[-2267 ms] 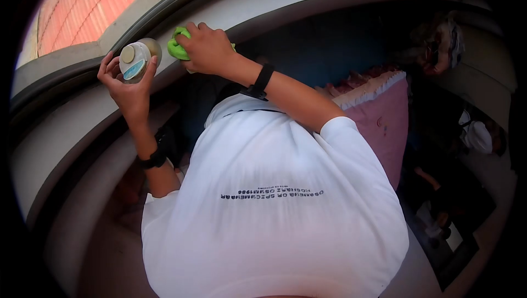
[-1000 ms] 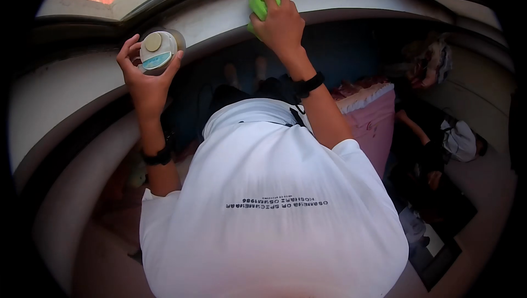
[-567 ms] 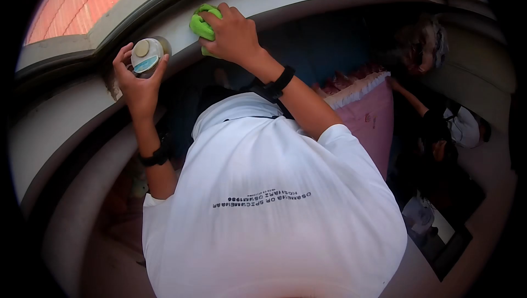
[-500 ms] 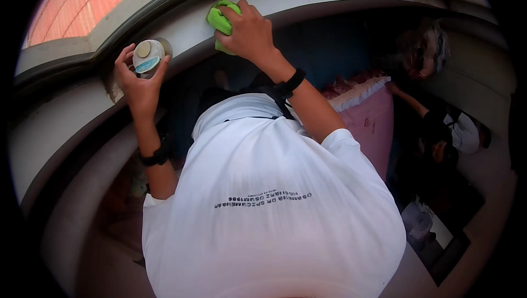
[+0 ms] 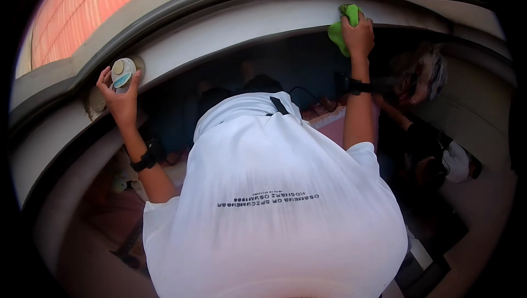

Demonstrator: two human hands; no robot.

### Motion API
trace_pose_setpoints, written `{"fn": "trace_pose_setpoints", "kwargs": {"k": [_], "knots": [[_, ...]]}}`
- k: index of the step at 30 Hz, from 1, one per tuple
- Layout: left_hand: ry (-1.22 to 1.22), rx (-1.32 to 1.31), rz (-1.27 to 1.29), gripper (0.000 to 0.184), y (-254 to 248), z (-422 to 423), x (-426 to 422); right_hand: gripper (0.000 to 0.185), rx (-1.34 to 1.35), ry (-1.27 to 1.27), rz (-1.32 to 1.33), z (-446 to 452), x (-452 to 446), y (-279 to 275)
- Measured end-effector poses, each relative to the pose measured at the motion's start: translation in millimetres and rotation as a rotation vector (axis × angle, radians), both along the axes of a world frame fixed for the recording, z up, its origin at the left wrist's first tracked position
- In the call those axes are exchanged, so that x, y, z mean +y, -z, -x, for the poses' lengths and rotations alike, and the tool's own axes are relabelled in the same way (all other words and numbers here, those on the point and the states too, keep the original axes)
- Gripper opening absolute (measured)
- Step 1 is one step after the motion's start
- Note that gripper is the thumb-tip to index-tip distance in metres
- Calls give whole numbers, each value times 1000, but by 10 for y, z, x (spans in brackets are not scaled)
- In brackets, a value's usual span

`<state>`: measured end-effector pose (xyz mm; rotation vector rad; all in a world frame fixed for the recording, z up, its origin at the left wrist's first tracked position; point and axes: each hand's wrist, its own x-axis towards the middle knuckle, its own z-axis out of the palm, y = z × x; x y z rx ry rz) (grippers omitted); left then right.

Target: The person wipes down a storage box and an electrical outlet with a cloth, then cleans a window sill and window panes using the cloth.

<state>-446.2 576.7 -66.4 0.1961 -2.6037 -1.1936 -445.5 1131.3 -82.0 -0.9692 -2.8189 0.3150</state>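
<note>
"While the left hand (image 5: 121,100) spreads its thumb and fingers round a pale, rounded container (image 5: 124,73) with a beige disc-shaped cap and a blue label, where does that container sit?"

"Over the left stretch of the long, white, smooth ledge (image 5: 230,26), near the dark frame (image 5: 181,8) along its far edge. Whether the base touches the ledge, one cannot tell."

"And the right hand (image 5: 359,37)?"

"It is closed on a bright green, soft cloth (image 5: 337,40), well apart from the container. The top of the cloth lies over the ledge — the loose part hangs past the near edge."

"Are all its fingers visible?"

"Not clearly; some are hidden in the grip. Both wrists wear black bands (image 5: 144,159). Beyond the ledge's far edge, at the upper left, shows a coral-pink, ribbed roof (image 5: 99,7)."
</note>
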Motion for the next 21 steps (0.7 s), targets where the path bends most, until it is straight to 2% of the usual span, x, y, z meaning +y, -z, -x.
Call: {"fn": "trace_pose_setpoints", "kwargs": {"k": [4, 6, 8, 10, 11, 13, 14, 16, 17, 18, 20, 21], "knots": [[-26, -27, 71, 80, 11, 3, -27, 52, 21, -200, -111, -80, -353, 15], [-50, -94, 0, 79, -25, -14, 14, 51, 76, -341, -74, -37, -701, -20], [-58, -106, 36, 79, -64, -29, 67, 51, 138, -473, -42, -32, -1045, -42], [-30, -6, 225, 77, -52, -7, 23, 52, 156, -517, 7, -75, -1370, -20], [-24, -5, 227, 77, -84, -9, 49, 52, 186, -594, 63, -102, -1460, 4], [-131, 182, 528, 67, -224, -4, 191, 50, 247, -689, 104, -124, -1504, 53], [-122, 184, 523, 67, -257, 21, 230, 50, 247, -680, 99, -118, -1443, 71], [-75, 353, 403, 56, -332, 17, 312, 47, 217, -615, 127, -145, -1166, 107], [-39, 391, 361, 45, -402, 33, 440, 48, 203, -530, 107, -137, -909, 119], [-35, 395, 352, 45, -388, 39, 496, 48, 191, -443, 79, -112, -629, 148], [101, 322, 171, 34, -327, 64, 554, 48, 167, -243, -5, -102, -29, 189], [127, 331, 118, 23, -336, 77, 702, 49, 124, -137, -31, -80, 300, 220]]}}
